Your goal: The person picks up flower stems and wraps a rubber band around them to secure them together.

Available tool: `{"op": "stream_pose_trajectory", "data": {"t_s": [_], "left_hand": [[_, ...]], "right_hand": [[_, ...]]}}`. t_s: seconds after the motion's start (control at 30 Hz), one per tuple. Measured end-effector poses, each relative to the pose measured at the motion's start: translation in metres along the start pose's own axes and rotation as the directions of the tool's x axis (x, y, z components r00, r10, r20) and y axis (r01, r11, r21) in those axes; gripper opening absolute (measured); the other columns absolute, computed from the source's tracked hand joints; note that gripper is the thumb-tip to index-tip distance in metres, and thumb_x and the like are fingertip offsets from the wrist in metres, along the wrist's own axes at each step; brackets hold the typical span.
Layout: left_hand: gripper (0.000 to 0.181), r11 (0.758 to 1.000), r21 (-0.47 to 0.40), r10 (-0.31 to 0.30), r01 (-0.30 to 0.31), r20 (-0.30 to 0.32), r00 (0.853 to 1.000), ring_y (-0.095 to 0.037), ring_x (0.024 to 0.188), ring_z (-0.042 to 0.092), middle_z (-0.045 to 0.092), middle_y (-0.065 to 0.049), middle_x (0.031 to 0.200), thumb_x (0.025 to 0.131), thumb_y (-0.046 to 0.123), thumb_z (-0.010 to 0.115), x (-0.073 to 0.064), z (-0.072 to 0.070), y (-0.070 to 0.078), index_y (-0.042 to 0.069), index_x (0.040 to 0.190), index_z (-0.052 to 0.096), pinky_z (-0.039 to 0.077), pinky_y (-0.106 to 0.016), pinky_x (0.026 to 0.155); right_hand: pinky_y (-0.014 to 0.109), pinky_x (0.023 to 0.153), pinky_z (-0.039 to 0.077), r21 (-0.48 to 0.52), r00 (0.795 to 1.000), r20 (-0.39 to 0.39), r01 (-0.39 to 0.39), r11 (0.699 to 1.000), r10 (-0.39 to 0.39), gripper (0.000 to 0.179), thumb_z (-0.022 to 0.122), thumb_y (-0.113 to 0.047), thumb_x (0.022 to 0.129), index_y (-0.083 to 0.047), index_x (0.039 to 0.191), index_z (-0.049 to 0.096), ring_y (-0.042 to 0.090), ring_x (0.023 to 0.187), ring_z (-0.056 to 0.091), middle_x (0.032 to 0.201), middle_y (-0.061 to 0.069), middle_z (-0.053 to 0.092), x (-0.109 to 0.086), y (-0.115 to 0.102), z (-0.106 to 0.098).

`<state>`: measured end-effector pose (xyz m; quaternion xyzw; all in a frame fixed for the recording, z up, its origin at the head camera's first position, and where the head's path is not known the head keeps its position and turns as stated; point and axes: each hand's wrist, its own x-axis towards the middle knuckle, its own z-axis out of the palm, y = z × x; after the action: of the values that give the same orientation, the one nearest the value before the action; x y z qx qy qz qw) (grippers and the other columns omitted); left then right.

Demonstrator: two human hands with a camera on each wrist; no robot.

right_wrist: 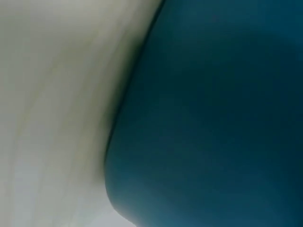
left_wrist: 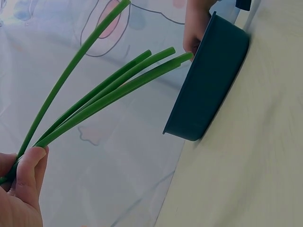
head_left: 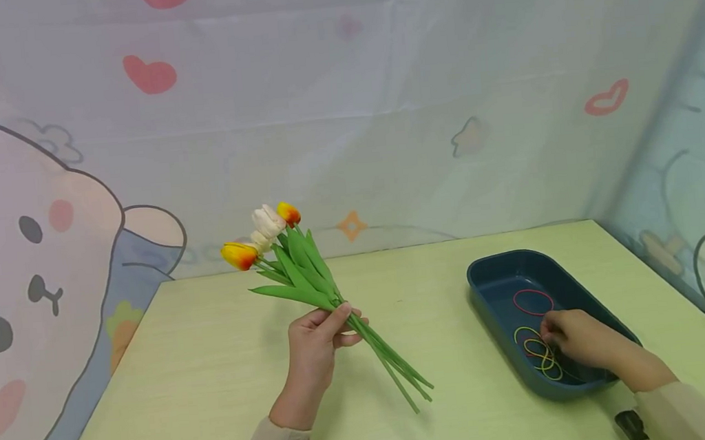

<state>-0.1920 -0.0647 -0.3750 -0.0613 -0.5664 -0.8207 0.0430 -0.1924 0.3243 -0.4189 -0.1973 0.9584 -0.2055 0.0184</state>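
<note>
My left hand (head_left: 315,347) grips a bunch of artificial tulips (head_left: 302,262) by the stems, thumb on top, and holds it above the table. White and yellow-orange blooms point to the upper left; the green stems (left_wrist: 113,90) fan out past the fingers toward the lower right. My right hand (head_left: 579,341) reaches into a dark blue tray (head_left: 491,319), its bent fingertips down at several yellow rubber bands (head_left: 540,354). Beyond that hand, a red rubber band (head_left: 533,302) lies on the tray floor. I cannot tell whether the right fingers pinch a band.
The tray stands on the right part of a pale yellow table (head_left: 215,369). A printed cloth backdrop (head_left: 381,107) hangs behind the table's far edge, and another patterned cloth (head_left: 684,173) borders the right side. In the right wrist view the tray wall (right_wrist: 199,142) fills most of the picture.
</note>
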Motion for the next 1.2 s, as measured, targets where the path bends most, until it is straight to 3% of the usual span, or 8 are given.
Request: {"op": "stream_pose_trajectory", "data": {"t_s": [0.3, 0.6, 0.87, 1.03, 1.2], "left_hand": [[0.023, 1.000, 0.004, -0.007, 0.007, -0.003, 1.000, -0.022, 0.070, 0.068, 0.068, -0.006, 0.073, 0.080, 0.012, 0.068, -0.001, 0.001, 0.001, -0.010, 0.085, 0.063, 0.057, -0.028, 0.057], [0.019, 1.000, -0.007, -0.013, 0.013, -0.003, 1.000, -0.020, 0.070, 0.068, 0.068, -0.006, 0.072, 0.079, 0.010, 0.068, -0.001, 0.002, 0.001, -0.007, 0.085, 0.065, 0.057, -0.027, 0.057], [0.032, 1.000, -0.001, -0.005, 0.005, -0.003, 1.000, -0.021, 0.070, 0.068, 0.068, -0.006, 0.072, 0.080, 0.010, 0.067, -0.001, 0.001, 0.001, -0.019, 0.091, 0.059, 0.057, -0.027, 0.057], [0.033, 1.000, 0.006, -0.007, 0.007, -0.006, 1.000, -0.020, 0.070, 0.068, 0.068, -0.006, 0.072, 0.080, 0.010, 0.067, -0.001, 0.001, 0.001, -0.019, 0.091, 0.059, 0.057, -0.027, 0.057], [0.034, 1.000, 0.004, -0.007, 0.007, -0.006, 1.000, -0.020, 0.070, 0.068, 0.068, -0.005, 0.072, 0.080, 0.010, 0.067, -0.001, 0.001, 0.001, -0.020, 0.093, 0.058, 0.057, -0.028, 0.057]], "right_hand": [[0.019, 0.049, 0.031, -0.010, 0.999, -0.032, -0.018, 1.000, 0.018, 0.014, 0.055, -0.003, 0.087, -0.009, 0.074, 0.052, 0.003, 0.055, 0.034, 0.065, -0.005, 0.044, 0.011, 0.005, 0.000], [0.019, 0.049, 0.032, -0.002, 0.999, 0.014, -0.032, 0.999, 0.032, 0.010, 0.056, -0.007, 0.086, -0.010, 0.077, 0.054, 0.002, 0.055, 0.036, 0.065, -0.006, 0.046, 0.013, 0.011, 0.005], [0.019, 0.050, 0.034, 0.018, 0.998, 0.054, 0.021, 1.000, -0.022, 0.010, 0.060, -0.014, 0.084, -0.015, 0.075, 0.056, -0.001, 0.056, 0.038, 0.066, -0.010, 0.049, 0.014, 0.011, 0.002], [0.030, 0.066, 0.042, -0.046, 0.999, 0.029, 0.043, 0.998, -0.042, 0.012, 0.065, -0.018, 0.080, -0.020, 0.071, 0.058, -0.001, 0.063, 0.038, 0.065, -0.014, 0.048, 0.014, 0.012, 0.003], [0.025, 0.059, 0.038, -0.032, 0.999, 0.016, 0.048, 0.998, -0.048, 0.014, 0.065, -0.014, 0.080, -0.018, 0.069, 0.059, 0.001, 0.064, 0.035, 0.069, -0.010, 0.046, 0.014, 0.015, 0.006]]}}
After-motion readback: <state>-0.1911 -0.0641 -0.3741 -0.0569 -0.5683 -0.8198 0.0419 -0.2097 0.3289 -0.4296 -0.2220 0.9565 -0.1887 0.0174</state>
